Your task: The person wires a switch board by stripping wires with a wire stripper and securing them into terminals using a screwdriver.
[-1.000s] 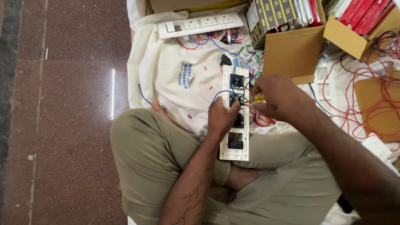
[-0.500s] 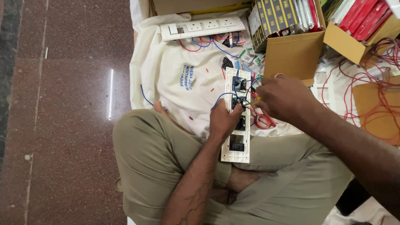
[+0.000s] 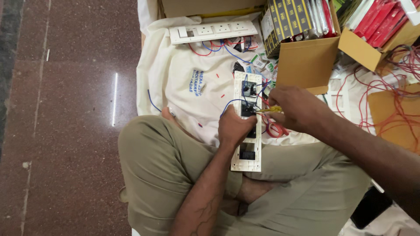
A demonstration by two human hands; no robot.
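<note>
Seated cross-legged on a white cloth (image 3: 183, 83) spread over a reddish stone floor (image 3: 65, 109), with a long white switch plate (image 3: 247, 131) lying lengthwise across the lap, far end out on the cloth. Left hand (image 3: 234, 129) clamped over the middle of that plate, fingers wrapped onto it and hiding the modules underneath; only a dark module near the far end and another near the close end left showing. Right hand (image 3: 293, 109) closed round a thin yellow-handled tool (image 3: 269, 110), tip aimed at the plate beside the left fingertips; exact contact point too small to make out, most of the handle buried in the fist. Blue wires (image 3: 232, 102) looping out from the plate's back, ends lost under the hands. A second white switch plate (image 3: 213, 31) farther off at the top of the cloth, trailing red and blue leads. An open cardboard box (image 3: 306, 61) to the right, packed with upright small cartons, top cut off by the frame. Another open box (image 3: 372, 41) of red packets at the top right corner, only partly in view. Tangle of red wire (image 3: 393, 105) along the right edge, its run impossible to trace. Right forearm running out of frame at the lower right.
</note>
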